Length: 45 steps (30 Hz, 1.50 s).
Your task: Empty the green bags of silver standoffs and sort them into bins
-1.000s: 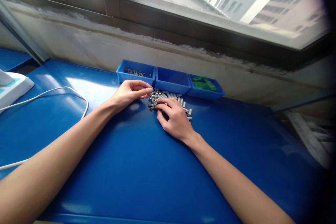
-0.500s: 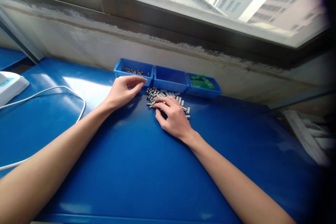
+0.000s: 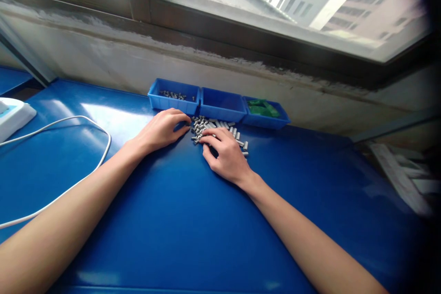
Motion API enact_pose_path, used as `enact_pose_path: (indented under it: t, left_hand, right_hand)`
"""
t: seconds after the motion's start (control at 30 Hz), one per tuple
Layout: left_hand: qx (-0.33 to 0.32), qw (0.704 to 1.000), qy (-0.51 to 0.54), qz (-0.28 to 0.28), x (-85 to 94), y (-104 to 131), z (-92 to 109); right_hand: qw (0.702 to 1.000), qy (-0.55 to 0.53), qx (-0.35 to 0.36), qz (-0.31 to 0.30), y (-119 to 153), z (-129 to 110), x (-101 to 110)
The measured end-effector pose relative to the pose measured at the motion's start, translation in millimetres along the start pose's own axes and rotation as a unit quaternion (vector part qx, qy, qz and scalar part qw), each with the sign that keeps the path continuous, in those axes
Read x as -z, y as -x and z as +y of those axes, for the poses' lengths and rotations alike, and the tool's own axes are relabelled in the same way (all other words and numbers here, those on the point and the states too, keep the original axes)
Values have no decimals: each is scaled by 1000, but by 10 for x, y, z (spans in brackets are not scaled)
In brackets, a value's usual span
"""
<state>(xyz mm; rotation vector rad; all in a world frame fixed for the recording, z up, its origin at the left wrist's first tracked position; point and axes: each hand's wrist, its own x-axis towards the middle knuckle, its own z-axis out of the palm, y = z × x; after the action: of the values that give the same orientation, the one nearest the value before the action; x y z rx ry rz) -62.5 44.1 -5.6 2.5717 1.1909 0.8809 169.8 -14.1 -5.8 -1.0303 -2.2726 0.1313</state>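
Note:
A pile of small metal parts [image 3: 200,125] lies on the blue table in front of the bins, screw-like pieces at its left and short grey bars [image 3: 235,133] at its right. My left hand [image 3: 167,127] is at the pile's left edge, thumb and fingers apart, with nothing seen between them. Over the front of the pile rests my right hand [image 3: 225,154], its fingers curved and apart, fingertips touching the metal parts. The left blue bin [image 3: 174,102] holds small metal pieces, the middle bin [image 3: 223,112] shows nothing inside, and the right bin [image 3: 265,121] holds green pieces [image 3: 263,107].
A white cable [image 3: 79,181] curves over the blue table [image 3: 179,229] at the left, partly behind my left forearm. A white device [image 3: 15,119] sits at the far left. Behind the bins stand a wall [image 3: 103,62] and a window frame [image 3: 223,25].
My left hand has moved down from the front of the left bin to the pile's left edge. My right hand has hardly moved. The view has shifted slightly.

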Motion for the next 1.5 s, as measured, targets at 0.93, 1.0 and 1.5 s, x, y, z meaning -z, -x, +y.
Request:
enact_pose_path:
  t: [0.93, 1.0, 1.5]
  left_hand:
    - [234, 806, 544, 27, -34, -66, 162]
    - [233, 799, 554, 12, -24, -67, 182]
    - [189, 821, 507, 184, 63, -107, 146]
  right_hand:
    - [1000, 1, -2, -4, -7, 5, 4]
    - [1000, 3, 1, -4, -12, -2, 9]
    - [1000, 5, 1, -4, -3, 2, -1]
